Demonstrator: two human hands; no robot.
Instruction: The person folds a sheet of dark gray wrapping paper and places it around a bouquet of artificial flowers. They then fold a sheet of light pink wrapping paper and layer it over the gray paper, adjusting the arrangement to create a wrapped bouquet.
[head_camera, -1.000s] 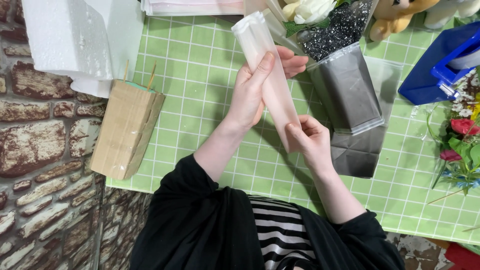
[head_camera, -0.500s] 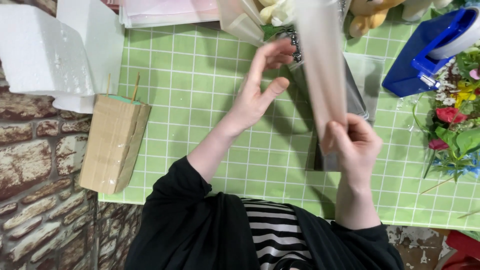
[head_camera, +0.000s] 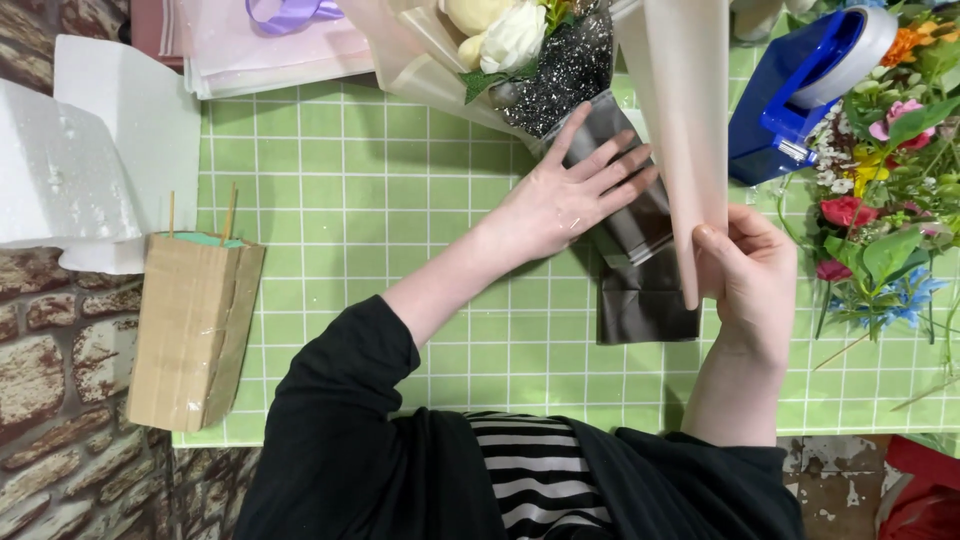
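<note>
Our two hands work wrapping paper at a green grid mat (head_camera: 380, 200), seen from above.

Our right hand (head_camera: 750, 275) pinches the lower edge of a pale pink rolled sheet (head_camera: 680, 110) held upright over the mat. Our left hand (head_camera: 565, 200) lies flat, fingers spread, gripping nothing, on a dark grey sheet (head_camera: 640, 290) at the mat's middle. The roll could slip or uncurl under so light a pinch. Flowers (head_camera: 880, 200) crowd the mat's right edge; its left half is open.

- Table cover (head_camera: 400, 180): light green, white grid.
- Rolled sheet (head_camera: 680, 100): pale beige.
- Wrapping (head_camera: 640, 290): dark grey.
- Tape dispenser (head_camera: 790, 100): blue.
- Shirt (head_camera: 540, 480): black-and-white stripes.
</note>
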